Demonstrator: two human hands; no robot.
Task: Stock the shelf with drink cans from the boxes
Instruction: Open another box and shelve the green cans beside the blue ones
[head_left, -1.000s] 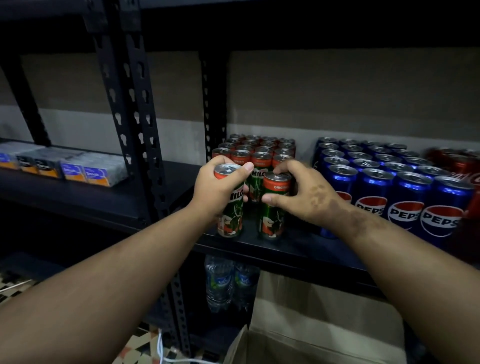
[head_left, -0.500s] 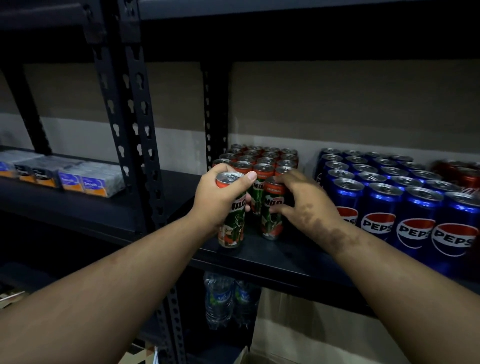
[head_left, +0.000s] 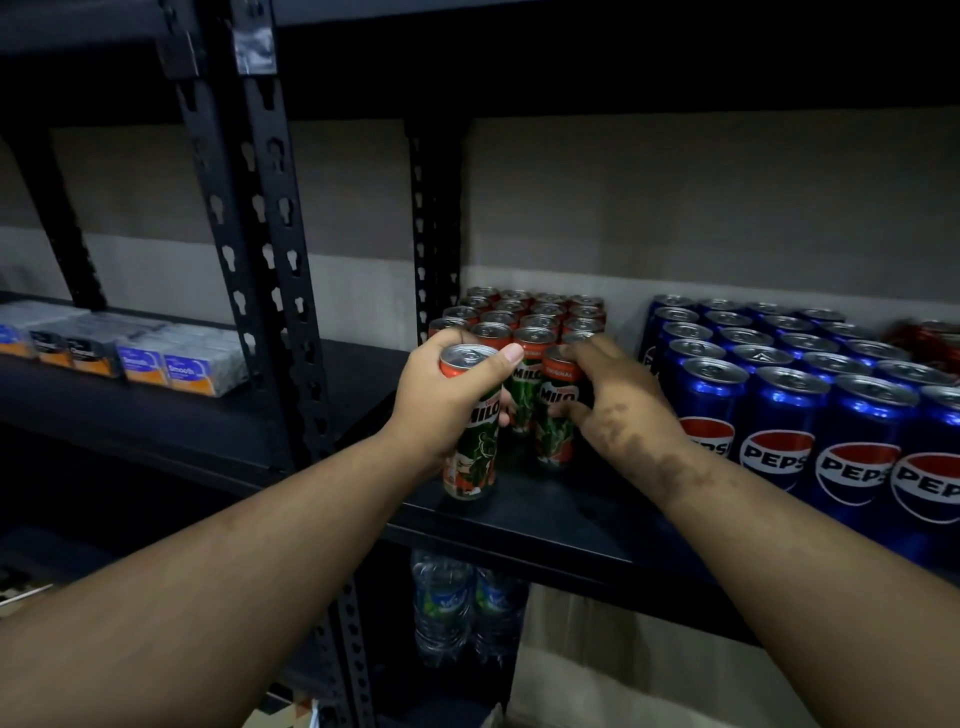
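Left hand (head_left: 447, 400) grips an upright green can (head_left: 470, 447) at the shelf (head_left: 545, 525) front edge, right hand (head_left: 618, 400) curled round a second can (head_left: 557, 415) just at its 3 o'clock, both fronting the can block (head_left: 524, 317), blue cans (head_left: 789, 395) further toward 3 o'clock.

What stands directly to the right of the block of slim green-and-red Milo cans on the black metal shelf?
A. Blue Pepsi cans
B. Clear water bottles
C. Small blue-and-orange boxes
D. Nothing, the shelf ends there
A: rows of blue Pepsi cans stand on the black metal shelf just right of the slim green-and-red Milo cans, while the water bottles sit on the level below and the small boxes lie far left.
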